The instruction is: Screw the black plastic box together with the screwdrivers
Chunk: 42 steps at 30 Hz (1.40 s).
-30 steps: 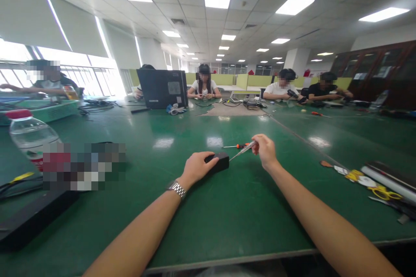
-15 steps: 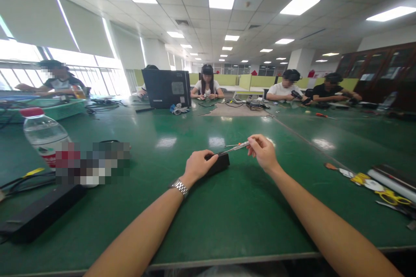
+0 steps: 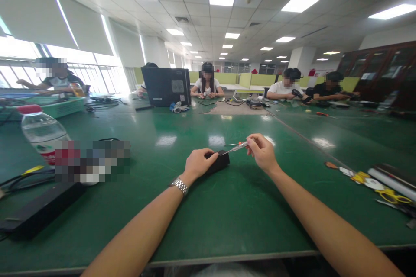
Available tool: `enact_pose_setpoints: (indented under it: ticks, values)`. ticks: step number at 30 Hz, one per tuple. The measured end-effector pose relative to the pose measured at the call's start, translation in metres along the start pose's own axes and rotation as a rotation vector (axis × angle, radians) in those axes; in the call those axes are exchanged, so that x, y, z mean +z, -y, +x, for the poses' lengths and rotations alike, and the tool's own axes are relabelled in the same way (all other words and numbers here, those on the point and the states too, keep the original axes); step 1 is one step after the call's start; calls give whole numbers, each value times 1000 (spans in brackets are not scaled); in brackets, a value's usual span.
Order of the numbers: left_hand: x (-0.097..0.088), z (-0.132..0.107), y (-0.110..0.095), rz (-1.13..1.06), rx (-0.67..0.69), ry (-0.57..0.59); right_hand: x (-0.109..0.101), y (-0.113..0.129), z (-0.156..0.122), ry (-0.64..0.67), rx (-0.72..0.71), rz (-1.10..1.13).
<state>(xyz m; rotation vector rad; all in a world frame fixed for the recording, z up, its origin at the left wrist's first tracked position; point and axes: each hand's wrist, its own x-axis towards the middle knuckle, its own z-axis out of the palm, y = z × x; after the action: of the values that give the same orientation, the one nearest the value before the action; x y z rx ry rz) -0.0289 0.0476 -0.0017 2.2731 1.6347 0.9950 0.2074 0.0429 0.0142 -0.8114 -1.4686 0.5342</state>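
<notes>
My left hand [image 3: 199, 165], with a metal watch on its wrist, is closed around an oblong black box [image 3: 222, 162] resting on the green table. Its fingers and palm hide much of the box. In my right hand [image 3: 263, 152] a slim screwdriver [image 3: 239, 146] with a clear handle is pinched between thumb and fingers. It slants down to the left, and its tip is at the top of the box, close to my left thumb. Just behind it lies a second thin rod [image 3: 232, 144] with a bit of orange, partly covered by the screwdriver.
At left are a water bottle [image 3: 43, 134], a long black case [image 3: 42, 210] and a green basket [image 3: 61, 107]. Yellow scissors [image 3: 391, 196] and other tools lie at right. Farther back stand a black computer case [image 3: 167, 87] and gloves [image 3: 179, 107]; several people sit around the table.
The screwdriver's tip has shifted slightly right along the top of the box, and its shaft is a little steeper. My left hand stays in place on the box.
</notes>
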Motion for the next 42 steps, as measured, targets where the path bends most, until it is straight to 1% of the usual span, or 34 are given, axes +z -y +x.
enact_pose_setpoints:
  ticks: [6,13,18,23,42]
  values:
    - [0,0,0,-4,3,0,0,5,-2,-43,-39,-68]
    - [-1,0,-1,-4,6,1,0,8,-4,-25,-62,-111]
    - [-1,0,0,-4,6,-1,-1,11,-3,-48,-72,-108]
    - [-1,-1,-1,-9,11,-2,-1,11,-3,-22,-76,-108]
    - [0,0,1,-24,12,-7,-2,11,-3,-21,-89,-123]
